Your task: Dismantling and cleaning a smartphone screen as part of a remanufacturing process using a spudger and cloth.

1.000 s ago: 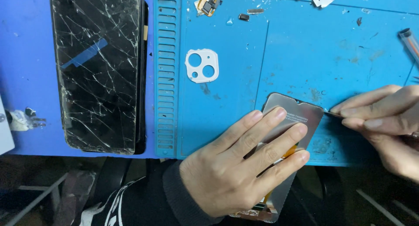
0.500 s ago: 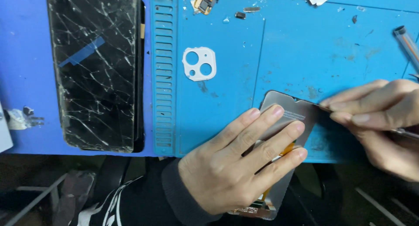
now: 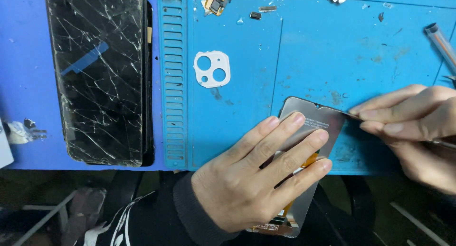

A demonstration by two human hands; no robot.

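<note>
A: At the near edge of the blue mat [image 3: 308,51], a grey phone display panel [image 3: 311,127] is seen, lying face down with its lower end hanging past the edge of the surface. Its long axis is angled from upper right to lower left.

B: Left hand [image 3: 251,184] noted flat on top of it. The fingers [image 3: 285,132] are spread and extended, pressing rather than gripping; nothing is clasped.

A: Right hand [image 3: 418,132] recorded at the panel's upper right corner. The fingers are pinched closed on a thin tool whose tip [image 3: 354,115] touches that corner edge. What kind of tool cannot be told; most of it is hidden.

B: So the panel lies to the left of the right-hand fingers, and directly under the left. The left hand is the nearer, being on it.

A: Elsewhere: a cracked phone screen [image 3: 99,75] is laid well apart on the left, a white camera-lens frame [image 3: 212,68] between the two, small parts [image 3: 216,1] at the far edge.
</note>
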